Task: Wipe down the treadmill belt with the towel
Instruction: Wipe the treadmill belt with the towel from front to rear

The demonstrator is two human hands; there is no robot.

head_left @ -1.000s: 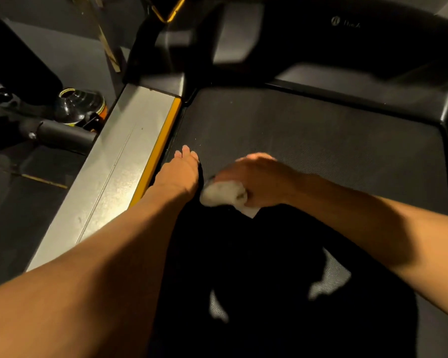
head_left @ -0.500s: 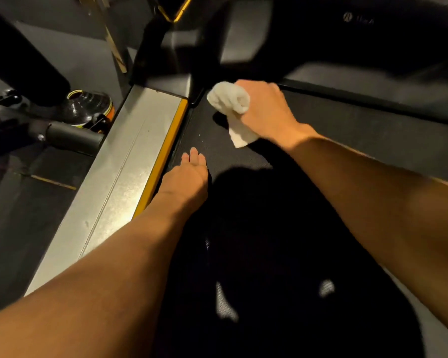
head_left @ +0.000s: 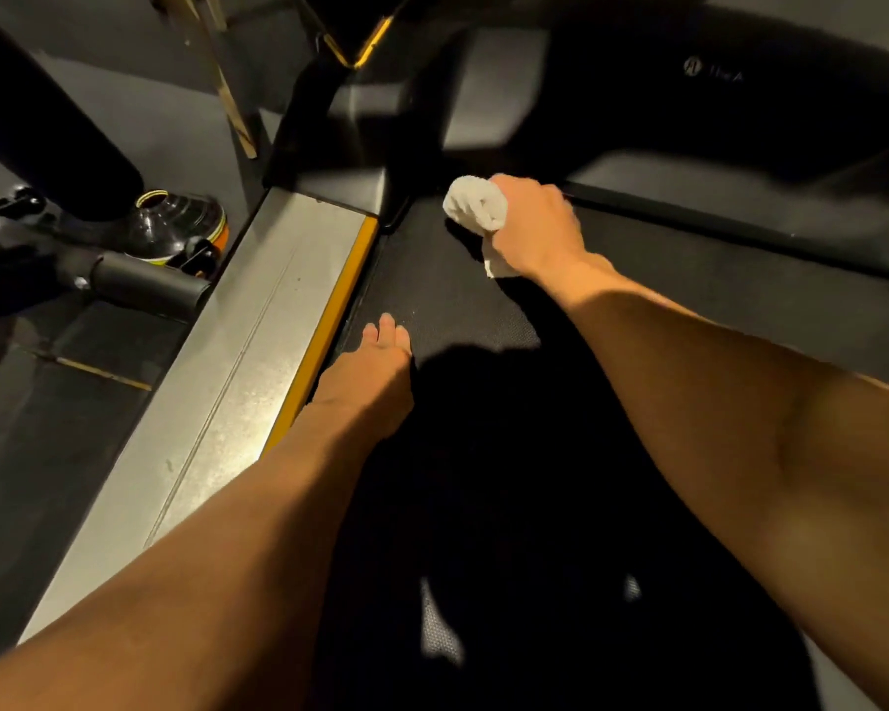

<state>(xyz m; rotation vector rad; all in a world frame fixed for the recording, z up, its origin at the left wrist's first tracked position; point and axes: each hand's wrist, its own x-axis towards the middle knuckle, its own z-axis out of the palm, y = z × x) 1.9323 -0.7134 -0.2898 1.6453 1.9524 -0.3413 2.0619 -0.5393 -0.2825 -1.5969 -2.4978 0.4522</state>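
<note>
- Step rn: mid-wipe imo. The right hand (head_left: 535, 228) has the towel (head_left: 470, 205) bunched in a curled grip, wad pressed on the treadmill belt (head_left: 740, 284) at its far left corner, right up against the motor cover (head_left: 689, 105).
- Towel's loose end pokes out under the palm onto the belt.
- The left hand (head_left: 370, 382) is flat, fingers straight & together, palm down at the belt's left edge, just beside the yellow strip (head_left: 329, 325). Grasps nothing, prob a brace.
- Next move, my guess: drag the towel along the far edge toward the right side w/ steady downward pressure, keeping cloth out of the gap under the cover.
</note>
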